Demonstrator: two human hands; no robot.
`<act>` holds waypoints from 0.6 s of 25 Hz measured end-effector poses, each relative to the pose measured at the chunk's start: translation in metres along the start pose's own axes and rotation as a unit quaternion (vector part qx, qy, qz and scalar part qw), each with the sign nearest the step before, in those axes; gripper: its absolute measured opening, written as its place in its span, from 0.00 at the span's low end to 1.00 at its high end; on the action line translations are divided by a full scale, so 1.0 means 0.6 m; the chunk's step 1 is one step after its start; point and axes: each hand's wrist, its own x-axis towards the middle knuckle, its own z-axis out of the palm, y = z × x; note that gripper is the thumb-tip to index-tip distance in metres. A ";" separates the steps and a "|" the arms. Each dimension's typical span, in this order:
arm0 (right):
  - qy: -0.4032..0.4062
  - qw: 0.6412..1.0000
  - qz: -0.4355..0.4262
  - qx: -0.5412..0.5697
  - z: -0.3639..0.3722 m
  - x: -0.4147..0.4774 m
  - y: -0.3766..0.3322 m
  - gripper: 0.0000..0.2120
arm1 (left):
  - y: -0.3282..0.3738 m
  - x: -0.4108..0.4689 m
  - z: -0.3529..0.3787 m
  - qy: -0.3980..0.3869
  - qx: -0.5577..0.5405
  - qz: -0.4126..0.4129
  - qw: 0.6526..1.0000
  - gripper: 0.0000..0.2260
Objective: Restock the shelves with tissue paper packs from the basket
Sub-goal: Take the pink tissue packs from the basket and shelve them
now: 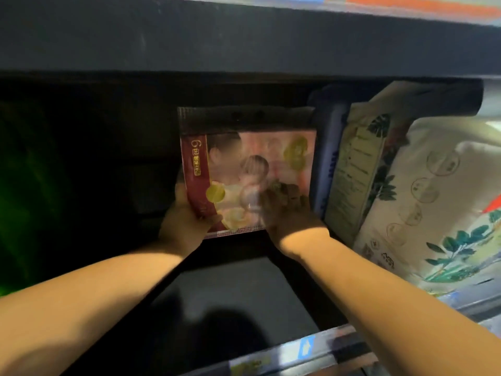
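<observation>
Pink-and-red plastic-wrapped tissue pack [244, 169] is upright, far in on the dark shelf [230, 289], just left of a blue-and-white pack [329, 158]. A cream leaf-print pack [423, 191] sits further right. Left hand [184, 221] grip clamped on its lower left corner, thumb on front. Right hand [290, 215] grip clamped on lower right corner, fingers blurred.
</observation>
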 end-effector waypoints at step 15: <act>-0.171 0.983 0.049 0.036 0.043 0.056 0.019 0.43 | -0.025 0.079 0.060 -0.044 0.011 0.014 0.999 0.43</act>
